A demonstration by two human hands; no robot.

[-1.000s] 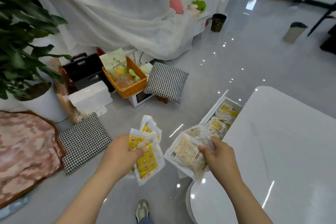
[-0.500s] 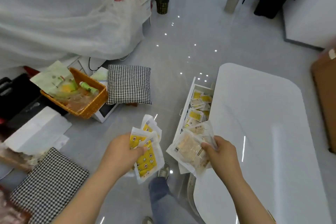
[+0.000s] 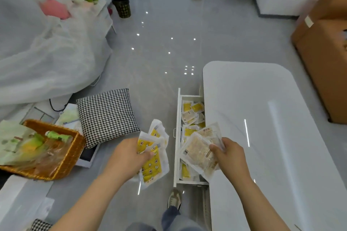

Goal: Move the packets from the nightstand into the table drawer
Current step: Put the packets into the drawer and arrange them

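Observation:
My left hand (image 3: 127, 157) grips a bunch of yellow-and-white packets (image 3: 153, 165), held over the floor just left of the drawer. My right hand (image 3: 230, 154) holds a few beige clear packets (image 3: 199, 153) above the near half of the open white drawer (image 3: 176, 155). The drawer sticks out from the left side of the white table (image 3: 262, 137) and holds several yellow and beige packets (image 3: 192, 113). The nightstand is not clearly in view.
A houndstooth cushion (image 3: 108, 116) lies on the floor left of the drawer. A wicker basket (image 3: 62, 159) with bottles and bags stands at the left. White cloth (image 3: 47, 52) drapes furniture behind. A cardboard box (image 3: 324, 52) is at the right. My shoe (image 3: 174, 198) is below the drawer.
My view has swung right and closer, bringing the drawer directly under my right hand. Both hands keep the same grip on their packets.

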